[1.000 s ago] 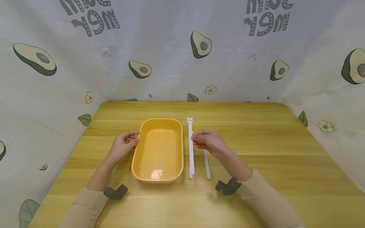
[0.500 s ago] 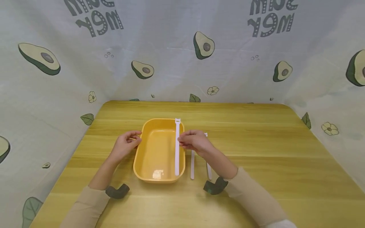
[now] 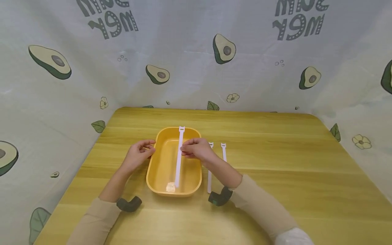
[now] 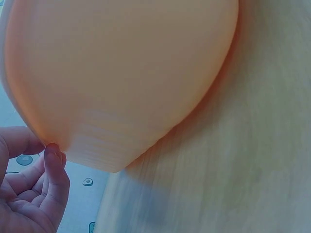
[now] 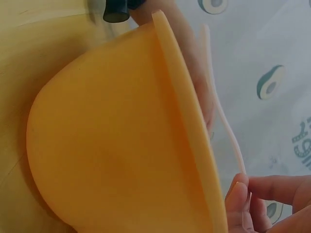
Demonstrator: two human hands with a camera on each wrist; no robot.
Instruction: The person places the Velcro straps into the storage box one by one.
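Note:
A yellow plastic tub (image 3: 199,177) stands on the wooden table (image 3: 275,163). My right hand (image 3: 183,152) pinches a long white strap (image 3: 178,160) near its middle and holds it lengthwise over the tub, its near end down by the tub floor. In the right wrist view the strap (image 5: 223,121) runs past the tub (image 5: 112,136) from my right hand (image 5: 248,194). My left hand (image 3: 150,149) grips the tub's left rim; the left wrist view shows the left hand (image 4: 39,145) against the tub wall (image 4: 121,73). Two more white straps (image 3: 210,173) (image 3: 224,152) lie just right of the tub.
An avocado-print cloth (image 3: 196,68) walls in the table at the back and both sides. Dark wrist cameras (image 3: 129,204) (image 3: 219,197) sit on both forearms. Bare wood stretches to the right of the straps and toward the front edge.
My right hand lifted one strap from the table beside the tub and carried it left over the tub. The left hand kept its hold on the rim.

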